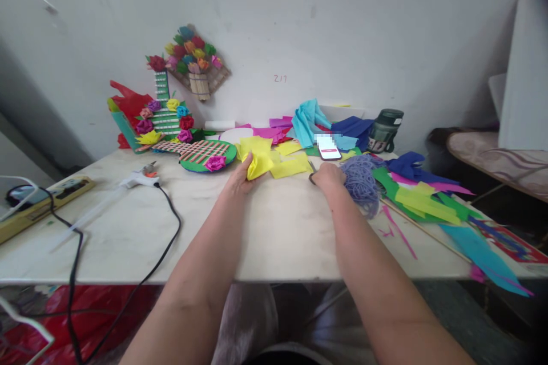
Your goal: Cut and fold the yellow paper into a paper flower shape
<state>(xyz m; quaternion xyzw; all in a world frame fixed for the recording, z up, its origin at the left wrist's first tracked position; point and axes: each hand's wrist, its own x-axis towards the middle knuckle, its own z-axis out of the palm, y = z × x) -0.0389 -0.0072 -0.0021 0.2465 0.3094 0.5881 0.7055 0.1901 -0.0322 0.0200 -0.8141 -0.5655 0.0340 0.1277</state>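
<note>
Paper, yellow, thin and crepe-like point(260, 166), folded in the left hand point(242, 181), left of and nearer than the lit, pale-screened smartphone point(329, 151). Thumb laid over the fold, fingers beneath and largely hidden, in an apparently light pinch. Right hand point(329, 175) just on the near side of the phone, fingers curled closely around the dark handle of small metal scissors point(312, 177), tips pointing away; blade gap too small to judge.

Flat rectangular yellow pieces point(291, 166) left of the phone, between both hands. Tangled lavender yarn heap point(363, 183) right of and nearer than the phone, just beside the right hand.

Done, judging by looks: well left of the phone, a rounded green panel crossed with thin sticks point(197, 152) and bearing a magenta paper rose point(215, 163); farther left, an upright green panel with pale slats point(165, 122), edged with multicoloured paper flowers. Part done, seemingly: the yellow paper, folded but not yet shaped into anything recognisable, scissors apart from it. Remaining, probably: the flat yellow pieces, plus loose mixed-colour paper sheets point(423, 201) right of the phone. White glue gun with black cord point(143, 180), far left of the phone, out of hand. No telling the exact share remaining.
</note>
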